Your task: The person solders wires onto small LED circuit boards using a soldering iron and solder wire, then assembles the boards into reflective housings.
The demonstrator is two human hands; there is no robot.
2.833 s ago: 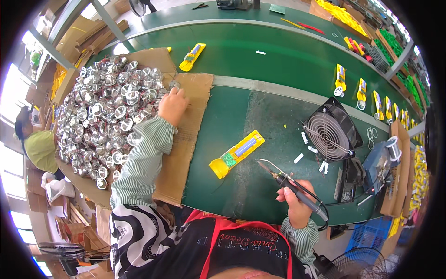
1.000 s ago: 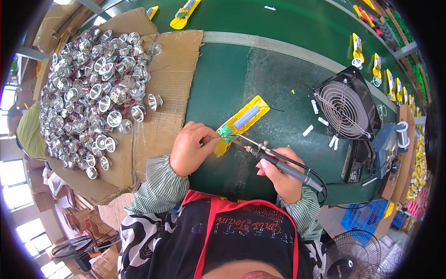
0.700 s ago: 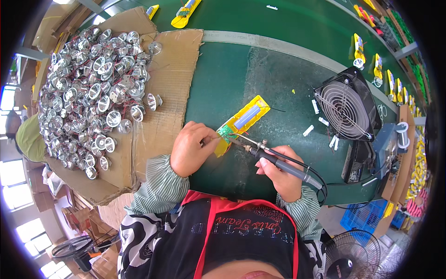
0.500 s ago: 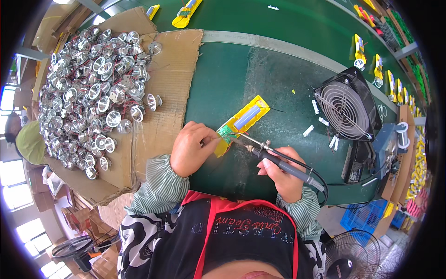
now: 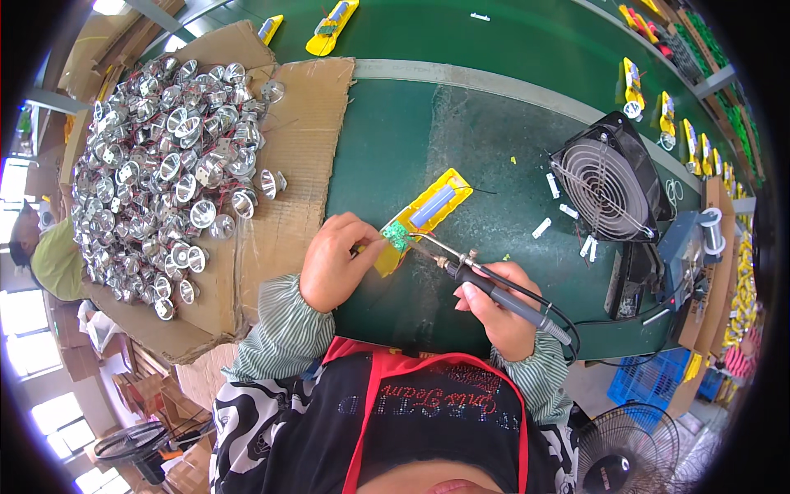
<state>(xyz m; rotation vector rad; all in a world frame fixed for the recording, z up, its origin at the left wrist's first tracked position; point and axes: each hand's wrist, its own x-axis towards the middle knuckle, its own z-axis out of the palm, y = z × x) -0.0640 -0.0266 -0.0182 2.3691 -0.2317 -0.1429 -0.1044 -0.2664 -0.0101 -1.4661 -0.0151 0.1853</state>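
My right hand [image 5: 504, 311] grips a soldering iron [image 5: 502, 296] with a thin metal feed tube alongside it. The iron's tip end reaches the green circuit board [image 5: 397, 236] in a yellow plastic casing [image 5: 448, 184]. A blue-purple cylindrical battery [image 5: 434, 206] lies in the casing's far part, and a thin dark wire sticks out beside it. At the board's left edge my left hand [image 5: 336, 262] is closed in a pinch, with thumb and forefinger together; what is between them is too small to make out.
Many shiny reflector lamp cups [image 5: 173, 173] are heaped on cardboard [image 5: 304, 123] at left. A black fan [image 5: 609, 177] stands at right, with small white pieces [image 5: 541, 228] beside it. Behind the fan sits a solder spool [image 5: 713, 232]. More yellow casings [image 5: 333, 27] lie on the far green belt.
The whole view has shifted slightly. My left fingertips have drawn a little closer together at the board; the iron stays at the board in my right hand.
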